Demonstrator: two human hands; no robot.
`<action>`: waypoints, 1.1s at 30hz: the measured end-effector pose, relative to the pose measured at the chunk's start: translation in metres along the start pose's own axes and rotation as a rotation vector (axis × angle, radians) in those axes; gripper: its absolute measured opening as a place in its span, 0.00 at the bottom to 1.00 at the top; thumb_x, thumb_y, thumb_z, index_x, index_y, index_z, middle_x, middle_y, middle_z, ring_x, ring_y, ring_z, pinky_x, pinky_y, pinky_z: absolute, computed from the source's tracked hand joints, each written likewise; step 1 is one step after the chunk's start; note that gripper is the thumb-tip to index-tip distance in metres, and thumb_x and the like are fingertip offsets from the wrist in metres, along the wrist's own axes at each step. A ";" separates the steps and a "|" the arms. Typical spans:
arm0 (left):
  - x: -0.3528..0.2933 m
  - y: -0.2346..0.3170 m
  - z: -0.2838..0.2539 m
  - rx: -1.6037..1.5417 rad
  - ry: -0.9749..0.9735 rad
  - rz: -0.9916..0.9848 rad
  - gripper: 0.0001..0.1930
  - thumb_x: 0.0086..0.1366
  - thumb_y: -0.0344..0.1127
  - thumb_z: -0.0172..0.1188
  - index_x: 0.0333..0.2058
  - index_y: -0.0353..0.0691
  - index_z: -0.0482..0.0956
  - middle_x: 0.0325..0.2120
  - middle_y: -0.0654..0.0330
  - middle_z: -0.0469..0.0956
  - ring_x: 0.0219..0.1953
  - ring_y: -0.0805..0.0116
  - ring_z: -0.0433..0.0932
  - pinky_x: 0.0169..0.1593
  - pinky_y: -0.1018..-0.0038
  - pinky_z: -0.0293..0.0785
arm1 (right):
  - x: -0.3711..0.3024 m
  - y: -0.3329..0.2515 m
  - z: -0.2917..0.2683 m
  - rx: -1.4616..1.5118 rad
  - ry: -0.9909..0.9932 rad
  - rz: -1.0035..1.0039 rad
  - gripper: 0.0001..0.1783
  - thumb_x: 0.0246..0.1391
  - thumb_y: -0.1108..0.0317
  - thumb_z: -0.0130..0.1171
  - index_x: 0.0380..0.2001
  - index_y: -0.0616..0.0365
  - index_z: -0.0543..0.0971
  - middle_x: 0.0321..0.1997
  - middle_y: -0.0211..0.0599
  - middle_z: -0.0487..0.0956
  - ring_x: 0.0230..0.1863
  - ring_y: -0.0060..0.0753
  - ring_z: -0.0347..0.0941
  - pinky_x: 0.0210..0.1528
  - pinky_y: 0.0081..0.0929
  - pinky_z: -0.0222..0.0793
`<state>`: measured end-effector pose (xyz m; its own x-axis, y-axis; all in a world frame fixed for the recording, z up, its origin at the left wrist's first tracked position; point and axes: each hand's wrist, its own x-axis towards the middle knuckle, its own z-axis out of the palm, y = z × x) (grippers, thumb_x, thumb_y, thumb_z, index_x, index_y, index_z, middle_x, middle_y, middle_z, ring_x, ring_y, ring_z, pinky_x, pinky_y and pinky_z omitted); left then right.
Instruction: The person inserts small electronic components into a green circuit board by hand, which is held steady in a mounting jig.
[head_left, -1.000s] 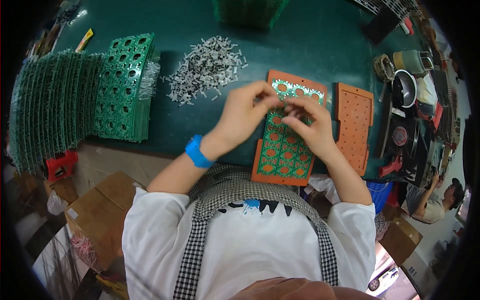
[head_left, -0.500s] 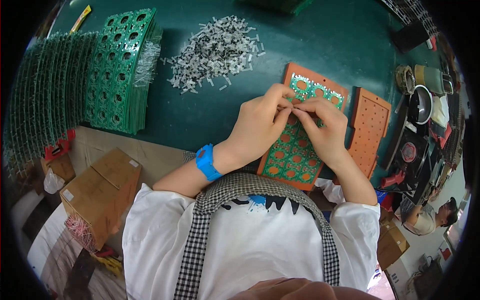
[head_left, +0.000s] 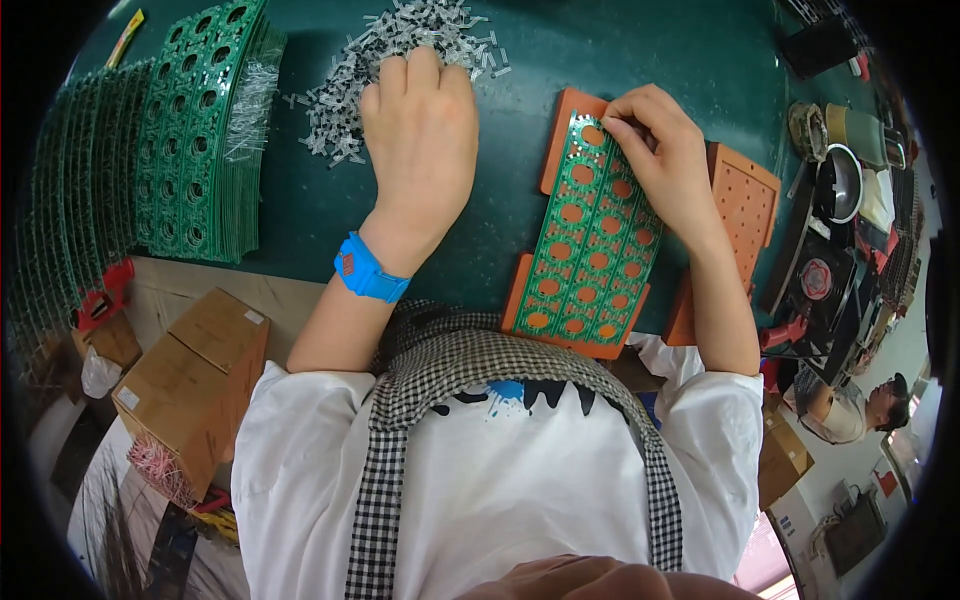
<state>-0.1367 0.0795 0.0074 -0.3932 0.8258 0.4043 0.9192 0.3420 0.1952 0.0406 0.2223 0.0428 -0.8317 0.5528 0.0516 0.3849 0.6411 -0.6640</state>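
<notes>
My left hand, with a blue band on its wrist, reaches over a heap of small clear plastic pieces with metal ends. Its fingers bend down onto the heap, hiding their tips. A green circuit board panel with rows of round holes lies on an orange-brown fixture. My right hand is at the panel's top end, thumb and forefinger pinched together over the corner; whatever is between them is too small to make out.
A tall stack of green board panels stands at the left, beside more boards on edge. A second orange-brown fixture lies to the right. Beyond it are a metal bowl and tools. Cardboard boxes sit below the table.
My left hand has left the panel and moved up and left to the heap. My right hand stays at the panel's top, slightly higher. The whole view has shifted a little.
</notes>
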 end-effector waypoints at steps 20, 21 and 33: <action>0.002 -0.005 -0.006 -0.196 0.157 0.055 0.05 0.50 0.29 0.63 0.27 0.40 0.77 0.30 0.60 0.72 0.36 0.60 0.70 0.40 0.65 0.66 | -0.012 0.009 0.011 -0.221 0.184 -0.271 0.05 0.52 0.72 0.60 0.33 0.57 0.79 0.32 0.34 0.76 0.30 0.34 0.75 0.31 0.25 0.71; -0.001 -0.002 -0.012 -0.195 0.156 0.055 0.05 0.50 0.29 0.63 0.27 0.40 0.77 0.30 0.60 0.72 0.36 0.60 0.70 0.40 0.65 0.66 | -0.011 0.003 0.005 -0.123 0.124 -0.136 0.05 0.52 0.72 0.60 0.33 0.57 0.79 0.32 0.34 0.76 0.30 0.34 0.75 0.31 0.26 0.71; -0.023 0.011 -0.016 -1.626 -0.343 -0.656 0.13 0.60 0.23 0.59 0.44 0.26 0.74 0.31 0.55 0.80 0.35 0.71 0.81 0.40 0.80 0.77 | -0.015 -0.014 0.012 -0.330 0.207 -0.241 0.07 0.49 0.71 0.62 0.33 0.57 0.79 0.32 0.31 0.77 0.28 0.32 0.75 0.28 0.25 0.71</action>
<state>-0.1183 0.0575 0.0142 -0.4319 0.8698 -0.2386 -0.3986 0.0532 0.9156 0.0432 0.1989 0.0424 -0.8290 0.4397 0.3455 0.3246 0.8815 -0.3428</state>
